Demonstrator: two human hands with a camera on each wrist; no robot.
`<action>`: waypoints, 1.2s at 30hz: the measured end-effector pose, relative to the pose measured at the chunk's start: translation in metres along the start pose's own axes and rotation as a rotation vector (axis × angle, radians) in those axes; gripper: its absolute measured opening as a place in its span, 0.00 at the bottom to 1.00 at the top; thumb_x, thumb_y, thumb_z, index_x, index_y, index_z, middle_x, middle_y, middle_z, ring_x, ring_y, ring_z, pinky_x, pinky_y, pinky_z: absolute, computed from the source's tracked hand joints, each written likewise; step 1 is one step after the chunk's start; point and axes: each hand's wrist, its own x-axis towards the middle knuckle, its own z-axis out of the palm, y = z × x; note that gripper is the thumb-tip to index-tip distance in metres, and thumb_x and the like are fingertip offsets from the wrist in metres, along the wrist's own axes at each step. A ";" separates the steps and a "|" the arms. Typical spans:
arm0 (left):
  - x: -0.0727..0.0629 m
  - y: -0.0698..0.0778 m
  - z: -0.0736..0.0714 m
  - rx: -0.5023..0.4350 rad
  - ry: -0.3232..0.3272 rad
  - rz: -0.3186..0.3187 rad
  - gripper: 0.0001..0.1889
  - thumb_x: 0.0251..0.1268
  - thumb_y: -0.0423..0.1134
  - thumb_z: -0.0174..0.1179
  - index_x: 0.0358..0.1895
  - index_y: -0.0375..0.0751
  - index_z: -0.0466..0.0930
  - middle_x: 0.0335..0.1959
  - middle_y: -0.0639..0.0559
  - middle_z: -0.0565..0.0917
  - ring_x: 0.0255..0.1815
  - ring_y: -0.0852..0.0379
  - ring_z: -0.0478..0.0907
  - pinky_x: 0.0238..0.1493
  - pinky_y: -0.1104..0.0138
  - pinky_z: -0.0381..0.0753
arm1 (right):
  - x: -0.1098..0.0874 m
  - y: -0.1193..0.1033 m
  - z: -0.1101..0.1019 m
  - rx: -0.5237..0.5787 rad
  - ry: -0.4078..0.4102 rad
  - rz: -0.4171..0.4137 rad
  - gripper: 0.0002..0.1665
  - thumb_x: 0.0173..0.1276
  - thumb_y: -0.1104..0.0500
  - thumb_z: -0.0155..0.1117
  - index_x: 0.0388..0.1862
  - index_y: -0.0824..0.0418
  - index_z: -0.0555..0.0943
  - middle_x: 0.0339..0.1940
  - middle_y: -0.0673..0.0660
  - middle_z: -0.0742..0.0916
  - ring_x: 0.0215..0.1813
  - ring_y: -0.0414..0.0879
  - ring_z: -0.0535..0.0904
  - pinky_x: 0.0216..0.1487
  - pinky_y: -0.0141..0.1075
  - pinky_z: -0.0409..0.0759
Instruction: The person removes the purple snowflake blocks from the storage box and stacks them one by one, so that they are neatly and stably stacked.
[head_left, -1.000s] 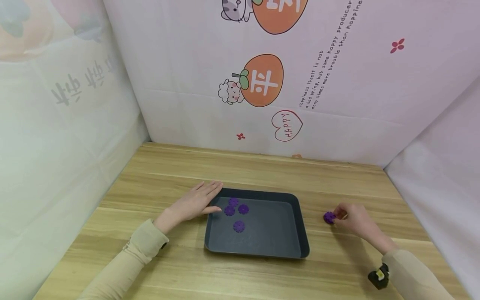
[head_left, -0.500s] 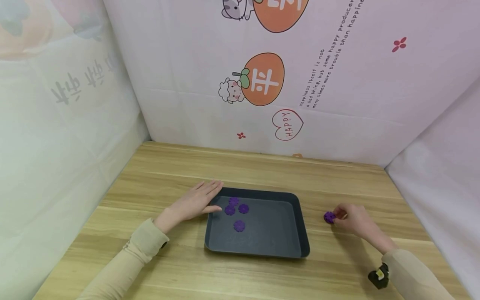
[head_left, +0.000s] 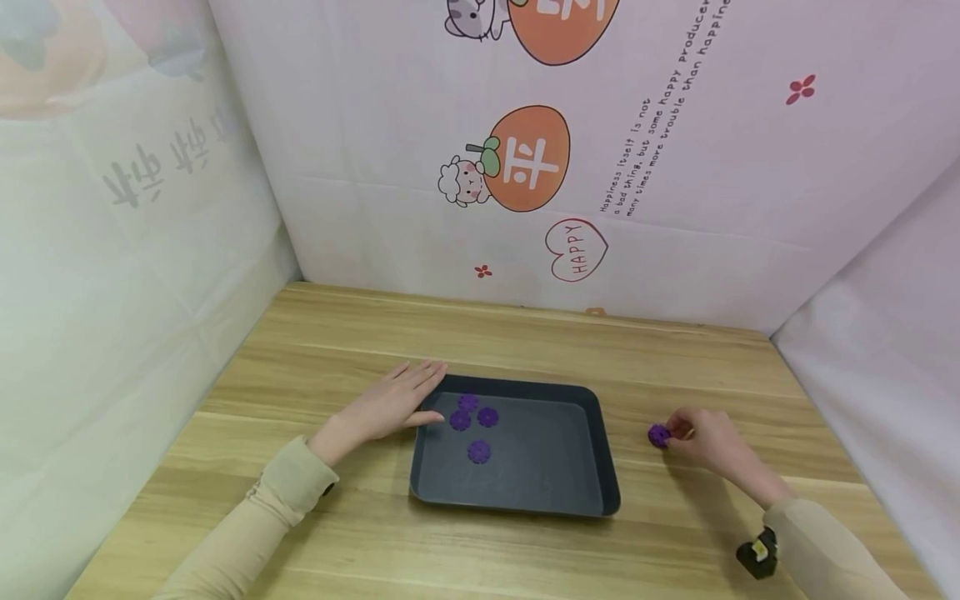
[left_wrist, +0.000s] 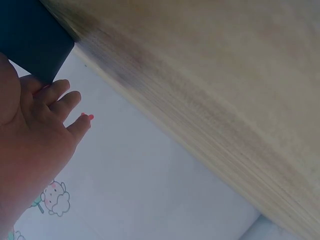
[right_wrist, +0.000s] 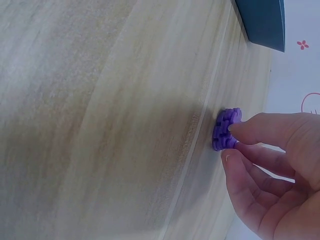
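Disc stack (right_wrist: 224,129), probably light and stiff, suits rim pinch by right hand (head_left: 709,437); left hand (head_left: 392,403), fingers extended, touches tray (head_left: 551,458) at far-left corner.

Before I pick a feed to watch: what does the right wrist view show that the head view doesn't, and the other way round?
Only the right wrist view clearly shows the layered side of the purple stack.

Only the head view shows the tray inside, with four purple discs in it, and the left hand at its edge.

Both show the right hand with fingers at the stack, the table, part of the tray and the printed wall.
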 end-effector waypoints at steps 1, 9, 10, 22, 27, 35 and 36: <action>0.000 0.000 0.000 0.002 -0.004 -0.002 0.43 0.73 0.63 0.48 0.79 0.37 0.52 0.80 0.42 0.57 0.81 0.45 0.56 0.80 0.47 0.56 | 0.000 0.000 0.000 -0.002 0.001 0.000 0.07 0.58 0.66 0.72 0.35 0.67 0.84 0.31 0.58 0.88 0.34 0.47 0.83 0.31 0.37 0.82; 0.000 0.001 -0.001 0.003 -0.014 -0.009 0.43 0.73 0.64 0.47 0.79 0.38 0.51 0.80 0.43 0.56 0.81 0.46 0.55 0.81 0.48 0.55 | 0.000 0.002 0.001 -0.006 0.005 -0.003 0.07 0.58 0.65 0.72 0.35 0.67 0.84 0.31 0.57 0.88 0.34 0.47 0.83 0.31 0.35 0.81; 0.000 0.001 -0.001 0.004 -0.011 -0.006 0.43 0.73 0.64 0.47 0.79 0.38 0.51 0.80 0.43 0.57 0.81 0.45 0.55 0.81 0.47 0.55 | 0.000 0.002 0.001 -0.006 0.005 -0.004 0.07 0.58 0.65 0.72 0.34 0.67 0.84 0.31 0.57 0.88 0.34 0.46 0.83 0.31 0.35 0.80; 0.000 0.001 -0.001 0.013 0.006 0.007 0.42 0.73 0.62 0.49 0.78 0.36 0.54 0.79 0.41 0.59 0.80 0.43 0.58 0.80 0.46 0.57 | -0.001 -0.001 -0.003 -0.012 0.025 -0.020 0.07 0.59 0.65 0.71 0.35 0.67 0.83 0.31 0.58 0.88 0.33 0.48 0.84 0.31 0.39 0.84; 0.000 0.001 -0.002 0.016 -0.008 0.000 0.42 0.73 0.63 0.48 0.79 0.37 0.52 0.80 0.42 0.57 0.80 0.44 0.56 0.80 0.47 0.56 | 0.001 -0.008 -0.007 -0.004 0.030 -0.029 0.08 0.60 0.64 0.71 0.36 0.68 0.83 0.31 0.60 0.88 0.33 0.50 0.85 0.33 0.42 0.85; 0.000 0.000 0.000 0.014 -0.005 0.002 0.42 0.73 0.64 0.46 0.79 0.38 0.52 0.80 0.43 0.57 0.81 0.45 0.56 0.80 0.47 0.56 | 0.005 -0.025 -0.010 0.001 0.031 -0.060 0.10 0.61 0.63 0.71 0.37 0.68 0.83 0.31 0.58 0.88 0.32 0.48 0.85 0.33 0.40 0.85; 0.000 0.000 0.000 0.018 -0.005 0.001 0.42 0.73 0.64 0.46 0.79 0.38 0.52 0.80 0.43 0.57 0.81 0.45 0.55 0.80 0.47 0.56 | 0.005 -0.028 -0.010 0.001 0.031 -0.063 0.10 0.61 0.63 0.71 0.37 0.67 0.83 0.31 0.58 0.89 0.32 0.47 0.85 0.32 0.39 0.84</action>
